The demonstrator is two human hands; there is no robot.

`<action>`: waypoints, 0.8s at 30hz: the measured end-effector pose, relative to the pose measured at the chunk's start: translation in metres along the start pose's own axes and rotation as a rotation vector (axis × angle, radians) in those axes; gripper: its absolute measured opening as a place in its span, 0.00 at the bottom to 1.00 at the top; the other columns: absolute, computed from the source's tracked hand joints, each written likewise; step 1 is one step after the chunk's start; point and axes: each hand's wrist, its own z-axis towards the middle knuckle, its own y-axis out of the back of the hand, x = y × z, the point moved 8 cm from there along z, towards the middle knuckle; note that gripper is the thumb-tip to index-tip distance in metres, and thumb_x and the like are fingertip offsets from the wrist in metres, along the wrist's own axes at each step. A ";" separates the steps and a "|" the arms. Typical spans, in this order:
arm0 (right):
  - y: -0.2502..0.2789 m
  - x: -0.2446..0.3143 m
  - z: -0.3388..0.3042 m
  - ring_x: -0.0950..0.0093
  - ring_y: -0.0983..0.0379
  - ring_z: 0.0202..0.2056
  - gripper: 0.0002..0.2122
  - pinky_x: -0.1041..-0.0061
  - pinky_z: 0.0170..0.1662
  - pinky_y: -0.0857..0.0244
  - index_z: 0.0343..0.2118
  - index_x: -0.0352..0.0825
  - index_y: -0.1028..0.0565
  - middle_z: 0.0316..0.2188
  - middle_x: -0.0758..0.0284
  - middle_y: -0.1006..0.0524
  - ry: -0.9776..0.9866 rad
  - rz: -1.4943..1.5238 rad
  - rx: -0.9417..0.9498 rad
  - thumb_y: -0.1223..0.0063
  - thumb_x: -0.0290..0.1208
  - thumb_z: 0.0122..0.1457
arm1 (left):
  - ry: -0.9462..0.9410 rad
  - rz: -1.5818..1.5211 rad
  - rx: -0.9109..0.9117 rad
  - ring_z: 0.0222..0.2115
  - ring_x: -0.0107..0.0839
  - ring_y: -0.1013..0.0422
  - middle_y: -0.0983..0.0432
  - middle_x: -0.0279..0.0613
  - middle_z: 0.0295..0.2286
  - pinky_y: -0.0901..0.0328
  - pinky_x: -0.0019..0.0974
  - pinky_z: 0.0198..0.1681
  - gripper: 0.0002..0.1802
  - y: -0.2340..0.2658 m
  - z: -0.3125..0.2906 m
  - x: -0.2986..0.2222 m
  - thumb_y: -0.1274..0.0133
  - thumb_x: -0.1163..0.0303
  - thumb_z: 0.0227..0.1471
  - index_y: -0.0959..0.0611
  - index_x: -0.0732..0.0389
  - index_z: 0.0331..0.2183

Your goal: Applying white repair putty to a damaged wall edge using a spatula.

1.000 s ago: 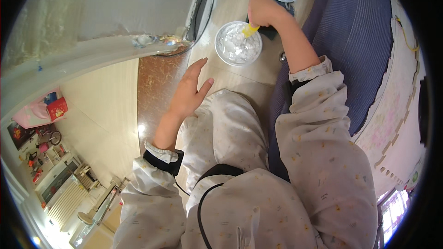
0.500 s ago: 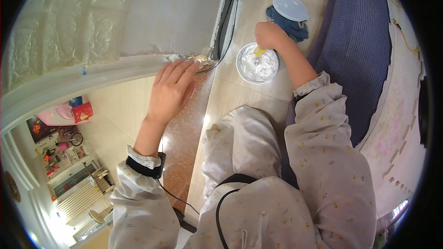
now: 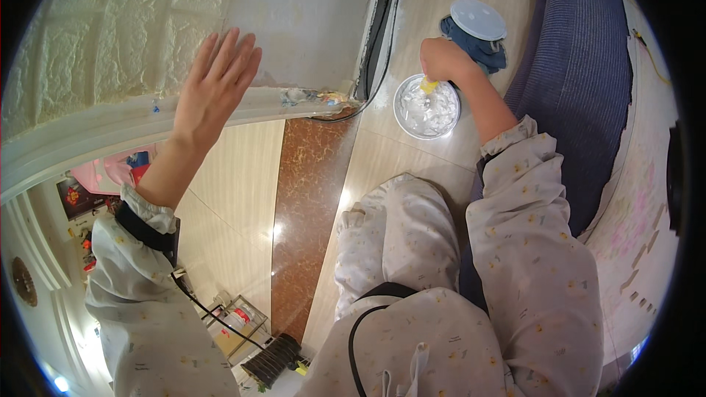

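My left hand is open, fingers stretched out, up against the wall's grey panel near the white textured brick covering. Whether the palm touches the wall, I cannot tell. My right hand is closed round a yellow scraper, whose lower end is in a round white tub of white paste. Beyond that hand, a pale round lid rests on a dark blue cloth. The lower corner of the wall is chipped and discoloured.
A black cable runs along the wall's edge and curls at the corner. To the right stands a blue ribbed sofa cover. A reddish-brown threshold strip crosses the pale tiled floor. A plant pot stands at the lower left.
My left hand has moved left and up, from the chipped corner to the wall panel. My right hand stays at the tub with the scraper. The whole view has shifted slightly.
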 end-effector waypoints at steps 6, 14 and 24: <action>0.013 -0.012 0.004 0.58 0.23 0.29 0.06 0.66 0.34 0.30 0.20 0.30 0.22 0.22 0.53 0.23 0.032 0.034 -0.276 0.38 0.21 0.35 | 0.095 0.131 0.053 0.63 0.33 0.55 0.51 0.30 0.61 0.59 0.45 0.66 0.61 0.018 0.007 0.031 0.32 0.52 0.22 0.41 0.47 0.60; 0.008 -0.011 0.009 0.57 0.23 0.32 0.08 0.65 0.36 0.30 0.23 0.30 0.23 0.26 0.52 0.22 -0.051 -0.018 -0.185 0.37 0.21 0.36 | 0.102 0.110 0.106 0.63 0.31 0.56 0.54 0.26 0.62 0.60 0.46 0.67 0.69 0.007 0.004 0.047 0.31 0.48 0.15 0.47 0.40 0.62; -0.036 -0.015 0.015 0.57 0.25 0.43 0.09 0.63 0.44 0.30 0.35 0.31 0.23 0.39 0.54 0.23 -0.120 -0.171 -0.212 0.54 0.21 0.53 | 0.105 -0.192 -0.001 0.61 0.26 0.52 0.48 0.23 0.60 0.60 0.45 0.67 0.59 0.017 0.002 0.045 0.39 0.40 0.27 0.46 0.40 0.61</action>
